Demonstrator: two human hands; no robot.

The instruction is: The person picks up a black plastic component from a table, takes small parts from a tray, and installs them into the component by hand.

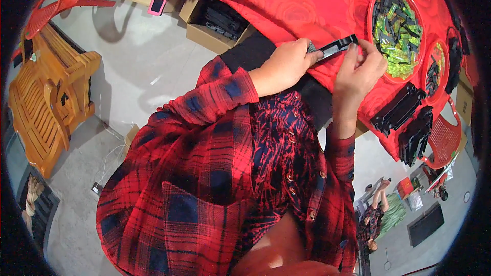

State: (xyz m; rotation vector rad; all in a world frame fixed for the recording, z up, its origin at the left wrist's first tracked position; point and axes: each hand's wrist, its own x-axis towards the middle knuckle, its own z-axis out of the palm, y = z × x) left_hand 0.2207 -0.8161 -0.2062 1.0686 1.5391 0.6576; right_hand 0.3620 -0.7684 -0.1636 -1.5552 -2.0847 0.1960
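Red-and-navy checks over a streaky print, that is what my wearer has on.
From my far end I see a long-sleeved plaid shirt (204, 168) in red, navy and black, hanging open, with a patch pocket (202, 220) on the chest and small round shirt buttons (323, 175) down one edge. Beneath sits a dark blue top (276, 143) streaked with red, with its own buttons (290, 177). The left sleeve (220, 94) ends in a plaid cuff; dark legwear (248, 53) shows below.
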